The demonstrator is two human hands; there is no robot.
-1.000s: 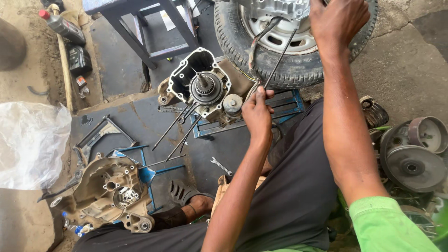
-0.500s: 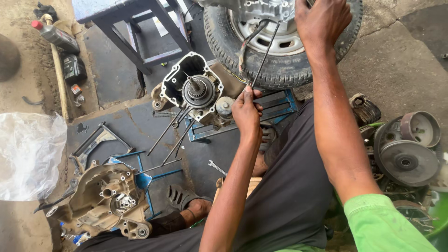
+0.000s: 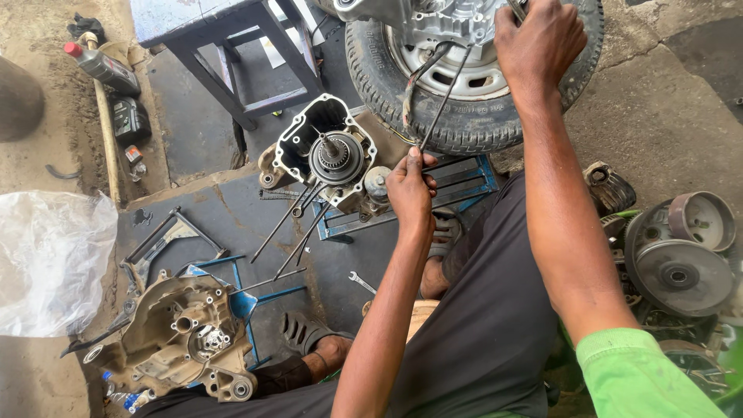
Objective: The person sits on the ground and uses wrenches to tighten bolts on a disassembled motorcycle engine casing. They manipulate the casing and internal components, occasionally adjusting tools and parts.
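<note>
— What moved?

— My left hand (image 3: 410, 190) climbed a little along the thin dark metal rod (image 3: 441, 104), fingertips pinched on its lower end; the rod slants up to the grey engine casing (image 3: 433, 19) above the black rubber tyre (image 3: 464, 116). My right hand (image 3: 538, 39) stays clenched on that casing.

— So?

— I'd judge the rod is being steered, not freed. The open gear housing (image 3: 329, 151) sits just left of my left hand.

Engine case (image 3: 329, 155) left of tyre (image 3: 464, 116); second casing (image 3: 182, 340) nearer, perhaps on frame.
</note>
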